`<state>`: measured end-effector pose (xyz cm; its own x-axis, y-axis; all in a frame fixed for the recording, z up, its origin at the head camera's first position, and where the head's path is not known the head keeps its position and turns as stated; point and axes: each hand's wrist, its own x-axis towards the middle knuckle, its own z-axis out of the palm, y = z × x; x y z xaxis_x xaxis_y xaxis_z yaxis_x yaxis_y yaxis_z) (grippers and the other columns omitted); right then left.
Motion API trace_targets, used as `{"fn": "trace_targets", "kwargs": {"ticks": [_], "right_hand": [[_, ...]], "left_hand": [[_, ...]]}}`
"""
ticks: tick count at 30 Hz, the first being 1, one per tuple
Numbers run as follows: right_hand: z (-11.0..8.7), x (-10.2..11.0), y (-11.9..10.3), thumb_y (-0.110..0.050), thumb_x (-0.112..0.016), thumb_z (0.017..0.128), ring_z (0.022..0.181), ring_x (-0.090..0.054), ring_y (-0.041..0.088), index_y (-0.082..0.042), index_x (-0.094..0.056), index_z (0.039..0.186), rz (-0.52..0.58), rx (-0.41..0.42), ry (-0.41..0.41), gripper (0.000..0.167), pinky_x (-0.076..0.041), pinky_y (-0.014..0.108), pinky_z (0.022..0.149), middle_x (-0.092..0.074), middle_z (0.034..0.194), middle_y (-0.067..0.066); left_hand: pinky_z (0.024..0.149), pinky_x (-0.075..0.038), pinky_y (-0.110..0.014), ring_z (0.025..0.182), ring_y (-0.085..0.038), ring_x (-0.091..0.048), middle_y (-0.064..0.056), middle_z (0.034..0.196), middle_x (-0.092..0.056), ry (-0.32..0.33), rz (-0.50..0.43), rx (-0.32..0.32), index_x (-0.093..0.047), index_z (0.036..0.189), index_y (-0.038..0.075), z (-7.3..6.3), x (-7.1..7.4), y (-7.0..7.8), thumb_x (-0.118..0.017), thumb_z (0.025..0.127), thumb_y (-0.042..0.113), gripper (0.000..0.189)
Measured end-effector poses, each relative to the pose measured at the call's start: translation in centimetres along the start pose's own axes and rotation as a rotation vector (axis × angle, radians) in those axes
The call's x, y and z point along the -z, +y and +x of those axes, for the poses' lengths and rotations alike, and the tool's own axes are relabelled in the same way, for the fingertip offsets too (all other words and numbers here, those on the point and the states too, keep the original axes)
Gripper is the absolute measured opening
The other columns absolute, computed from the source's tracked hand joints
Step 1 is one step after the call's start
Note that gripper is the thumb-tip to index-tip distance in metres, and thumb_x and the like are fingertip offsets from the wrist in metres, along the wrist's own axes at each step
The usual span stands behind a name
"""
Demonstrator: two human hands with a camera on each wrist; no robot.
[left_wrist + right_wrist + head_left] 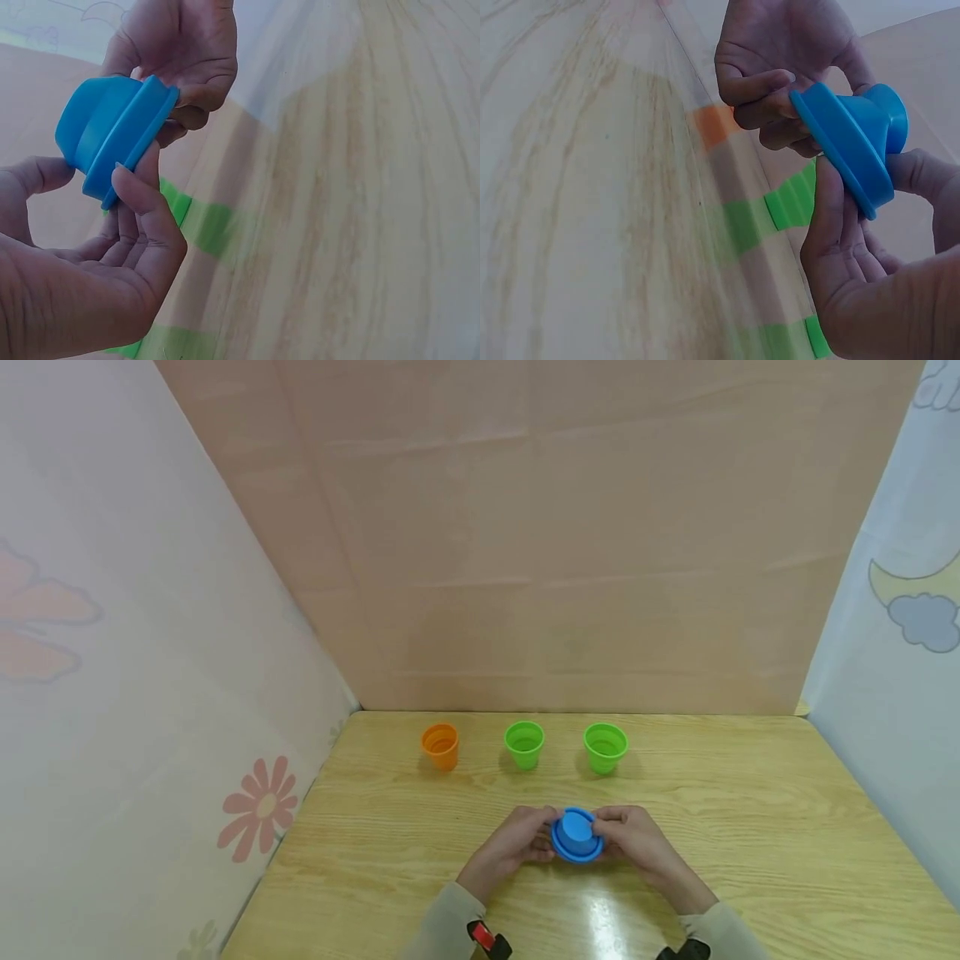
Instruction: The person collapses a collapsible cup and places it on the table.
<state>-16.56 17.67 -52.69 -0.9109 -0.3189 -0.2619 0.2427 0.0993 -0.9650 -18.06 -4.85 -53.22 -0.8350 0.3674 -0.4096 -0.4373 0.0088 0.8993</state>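
At far left I see a white wall [157, 535] with a printed pink flower [264, 807]; a creased tan panel [562, 527] backs the wood-grained desk [765, 827], with a pale right wall [885, 718] beyond. Across the desk's far part stand an orange ribbed cup [441, 748], a green ribbed cup [525, 745] and a second green cup [605, 748], mouths up, inner walls showing. Nearer me, the left hand [521, 835] and right hand [633, 839], fingers curled, pinch opposite sides of a blue, stepped, rubbery-looking cup [577, 834], base tilted up between them.
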Motion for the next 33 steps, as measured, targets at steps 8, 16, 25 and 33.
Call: {"fn": "trace_targets", "kwargs": {"ticks": [8, 16, 25, 33], "right_hand": [[0.00, 0.22, 0.29, -0.011, -0.061, 0.102, 0.083, -0.076, 0.010, 0.020, -0.060, 0.128, 0.021, 0.007, -0.031, 0.041, -0.067, 0.027, 0.075, -0.078, 0.099, 0.000], [0.09, 0.42, 0.83, -0.007, -0.056, 0.101, 0.087, -0.076, 0.008, 0.012, -0.067, 0.120, 0.085, 0.029, -0.105, 0.029, -0.067, 0.029, 0.078, -0.077, 0.097, -0.004], [-0.04, 0.26, 0.87, -0.010, -0.054, 0.106, 0.104, -0.075, 0.014, 0.018, -0.056, 0.135, 0.165, 0.023, -0.180, 0.040, -0.066, 0.033, 0.093, -0.074, 0.115, 0.002], [-0.48, 0.51, 0.40, -0.010, -0.054, 0.109, 0.118, -0.072, 0.015, 0.020, -0.036, 0.150, 0.308, 0.040, -0.304, 0.054, -0.061, 0.033, 0.105, -0.072, 0.128, 0.001]], "left_hand": [[0.059, -0.052, -0.017, 0.064, -0.008, -0.058, 0.005, 0.075, -0.066, -0.014, 0.038, -0.015, -0.074, 0.085, 0.012, -0.08, -0.16, -0.15, -0.067, 0.096, 0.029, 0.021], [0.058, -0.048, -0.017, 0.063, -0.008, -0.053, 0.008, 0.068, -0.060, -0.054, 0.048, -0.047, -0.067, 0.076, 0.015, 0.09, -0.26, -0.58, -0.063, 0.094, 0.020, 0.020], [0.059, -0.048, -0.018, 0.067, -0.009, -0.054, 0.004, 0.075, -0.060, 0.116, 0.131, -0.068, -0.075, 0.096, 0.004, -0.12, -0.28, -0.66, -0.067, 0.095, 0.021, 0.019], [0.058, -0.046, -0.020, 0.067, -0.011, -0.052, 0.003, 0.078, -0.057, 0.181, 0.143, -0.092, -0.073, 0.098, 0.003, -0.12, -0.02, -0.42, -0.066, 0.100, 0.023, 0.021]]}}
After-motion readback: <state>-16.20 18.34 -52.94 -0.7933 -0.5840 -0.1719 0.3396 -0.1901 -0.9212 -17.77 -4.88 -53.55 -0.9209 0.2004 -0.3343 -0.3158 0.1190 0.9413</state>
